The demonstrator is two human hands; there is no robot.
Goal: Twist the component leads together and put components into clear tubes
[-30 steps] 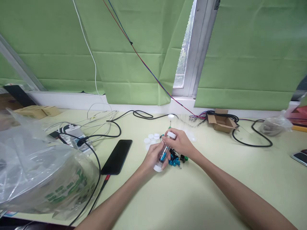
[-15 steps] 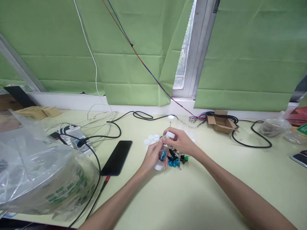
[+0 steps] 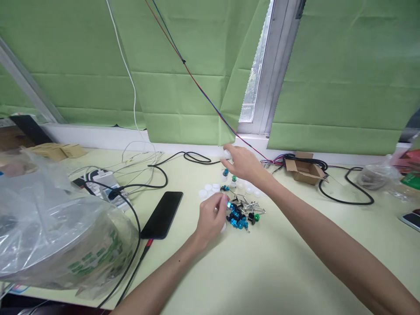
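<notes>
My right hand (image 3: 244,162) reaches to the far side of the table, its thumb and fingers closed around a small bottle's white cap (image 3: 227,154). Below it, small clear bottles with a blue piece (image 3: 225,172) and a green piece (image 3: 234,178) inside stand close together. My left hand (image 3: 211,215) pinches a small shiny blue piece (image 3: 230,204) at its fingertips, beside a pile of small blue, black and green-headed parts (image 3: 241,222). Silver pin-like parts (image 3: 252,205) lie behind the pile. Several round white caps (image 3: 208,188) lie beyond my left hand.
A black phone (image 3: 162,215) lies to the left, with a cable at its lower end. A large plastic-bagged roll (image 3: 82,245) fills the left side. Black cables (image 3: 197,158) cross the back. An open cardboard box (image 3: 305,169) stands at the back right.
My hands have parted. My right hand has carried the white-capped bottle away to the far side, while my left hand has stayed near the pile and now pinches a blue piece.
</notes>
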